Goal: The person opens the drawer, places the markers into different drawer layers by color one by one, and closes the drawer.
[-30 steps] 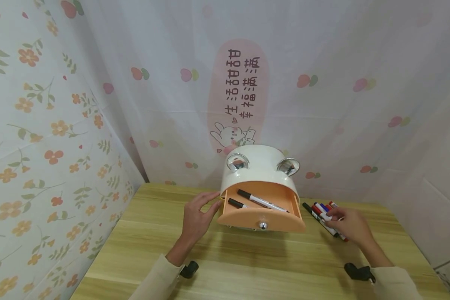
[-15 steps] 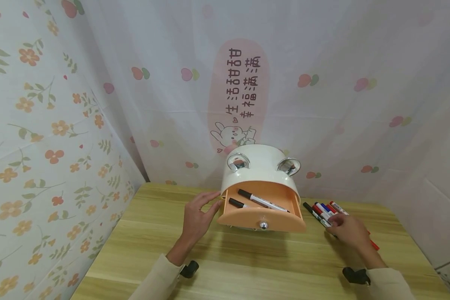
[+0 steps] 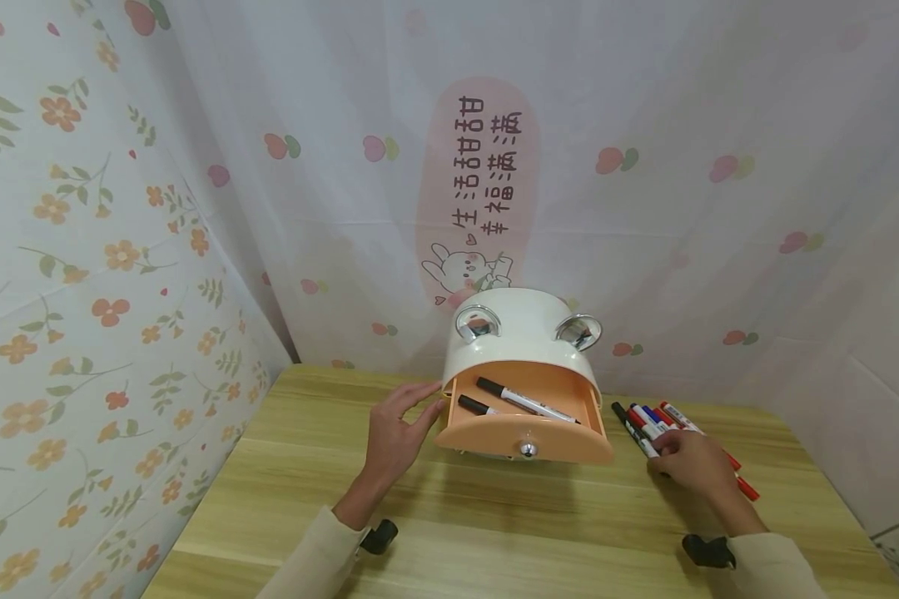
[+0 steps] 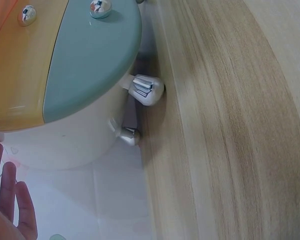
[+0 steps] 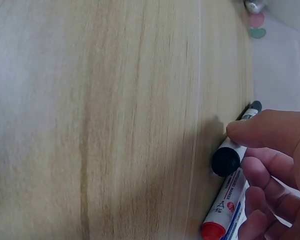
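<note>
Nearest were 2 cream sleeves [image 3: 315, 553], each w/ 1 black wrist mount [image 3: 378, 538], over the wood-grain worktop [image 3: 479, 524]. Just beyond, R hand [image 3: 695, 462] had thumb & forefinger pinched on a black-ended marker [image 5: 232, 145], its other fingers loosely bent; that marker lay in the bundle on the worktop, right of the cabinet [image 3: 509, 304]. L hand [image 3: 392, 433] was released, fingers extended by the cabinet's left side (couldn't tell if the tips actually touched).

The marker looked light, stiff & smooth: prob. a bit slippery, apt to roll, hardly fragile. Mid-barrel seemed the best hold, clear of the cap. Next to it lay a red-ended marker [image 5: 221, 212]. Bundle count: at least 5 incl. the pinched one; R hand hid some, so no exact no.

A bit farther, 1 orange drawer [image 3: 479, 435] stood pulled out, w/ 1 silver knob [image 3: 528, 449] and 2 black-capped markers inside, i.e. a rear marker [image 3: 524, 403] and a front marker [image 3: 474, 405] partly hidden by the drawer front. Below it were 2 more fronts, 1 yellow front [image 4: 25, 72] & 1 teal front [image 4: 95, 55]. Up top, 2 shiny round ornaments [image 3: 478, 324]. Farthest back hung a printed curtain [image 3: 644, 225] w/ 1 rabbit drawing [image 3: 464, 270].
</note>
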`<state>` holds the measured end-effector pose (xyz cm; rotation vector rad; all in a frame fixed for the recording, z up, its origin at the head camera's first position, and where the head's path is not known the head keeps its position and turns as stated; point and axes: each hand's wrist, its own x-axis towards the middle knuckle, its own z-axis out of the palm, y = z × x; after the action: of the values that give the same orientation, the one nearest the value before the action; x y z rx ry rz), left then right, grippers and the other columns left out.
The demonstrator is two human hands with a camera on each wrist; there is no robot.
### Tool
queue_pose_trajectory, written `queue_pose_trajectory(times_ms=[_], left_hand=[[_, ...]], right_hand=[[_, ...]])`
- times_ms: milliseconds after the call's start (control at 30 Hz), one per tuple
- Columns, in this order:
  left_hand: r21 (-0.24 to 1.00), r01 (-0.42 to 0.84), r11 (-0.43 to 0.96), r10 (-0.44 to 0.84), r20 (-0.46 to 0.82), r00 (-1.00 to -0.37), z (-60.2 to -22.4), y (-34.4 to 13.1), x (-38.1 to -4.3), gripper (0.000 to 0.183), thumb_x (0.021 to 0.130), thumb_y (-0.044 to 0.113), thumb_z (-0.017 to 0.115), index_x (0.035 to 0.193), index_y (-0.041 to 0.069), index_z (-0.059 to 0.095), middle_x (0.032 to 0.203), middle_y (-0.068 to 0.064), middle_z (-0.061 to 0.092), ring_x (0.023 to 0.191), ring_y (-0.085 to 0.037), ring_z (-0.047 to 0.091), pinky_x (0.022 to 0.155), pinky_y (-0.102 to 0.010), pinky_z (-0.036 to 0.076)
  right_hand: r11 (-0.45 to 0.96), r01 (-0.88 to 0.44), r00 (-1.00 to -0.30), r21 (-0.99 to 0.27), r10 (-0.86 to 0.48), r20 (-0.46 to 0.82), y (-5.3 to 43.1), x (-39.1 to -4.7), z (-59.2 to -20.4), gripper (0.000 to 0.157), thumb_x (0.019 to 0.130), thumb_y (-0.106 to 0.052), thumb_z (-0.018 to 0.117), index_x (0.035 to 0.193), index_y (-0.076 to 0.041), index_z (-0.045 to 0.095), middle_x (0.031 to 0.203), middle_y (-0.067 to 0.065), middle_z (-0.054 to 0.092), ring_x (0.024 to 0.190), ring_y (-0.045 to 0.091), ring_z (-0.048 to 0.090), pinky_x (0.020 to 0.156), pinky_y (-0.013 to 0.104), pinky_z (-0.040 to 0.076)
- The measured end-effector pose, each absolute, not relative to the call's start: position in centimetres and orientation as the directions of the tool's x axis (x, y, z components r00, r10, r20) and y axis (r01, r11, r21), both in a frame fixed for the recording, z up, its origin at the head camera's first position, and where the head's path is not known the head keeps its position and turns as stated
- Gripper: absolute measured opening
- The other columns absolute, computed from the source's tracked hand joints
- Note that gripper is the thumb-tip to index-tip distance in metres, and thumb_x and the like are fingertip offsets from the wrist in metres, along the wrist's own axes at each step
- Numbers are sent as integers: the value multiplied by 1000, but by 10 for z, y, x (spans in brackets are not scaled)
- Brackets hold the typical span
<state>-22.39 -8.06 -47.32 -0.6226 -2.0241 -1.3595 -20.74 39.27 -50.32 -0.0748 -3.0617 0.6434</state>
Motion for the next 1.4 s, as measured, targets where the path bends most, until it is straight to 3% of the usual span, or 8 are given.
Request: queue_pose_trajectory(times_ms=[400,667,933,1400], left_hand=[[628,681,376,46,722,-690,-474,-80,-225,29,89,20,74,118,14,73,111,1,71,102,-18,67,80,-42,57],[647,663,376,54,699,-713,-473,-81,-224,30,90,26,73,119,17,73,113,4,70,104,-15,66,84,-38,56],[649,663,373,50,699,-713,-473,-80,-225,30,90,25,73,119,18,73,113,5,70,104,-15,66,83,-38,56],[653,664,363,42,701,-712,-472,-80,-223,30,90,23,74,119,15,73,112,1,70,102,-19,67,80,-45,56]], right_hand=[[939,-34,-999,-344,-22,40,386,-206,-501,24,73,-25,80,90,-10,75,79,-3,67,72,19,55,58,33,42],[943,-22,-1000,-331,-24,-3,386,-207,-500,28,75,-29,80,95,-9,76,86,2,71,76,19,60,61,40,48],[928,16,-999,-373,-4,-52,383,-206,-500,30,79,-34,79,96,-9,76,93,5,72,79,21,65,63,40,50],[929,19,-999,-369,29,20,380,-203,-507,26,80,-29,75,95,-8,76,92,7,72,79,23,64,60,39,49]])
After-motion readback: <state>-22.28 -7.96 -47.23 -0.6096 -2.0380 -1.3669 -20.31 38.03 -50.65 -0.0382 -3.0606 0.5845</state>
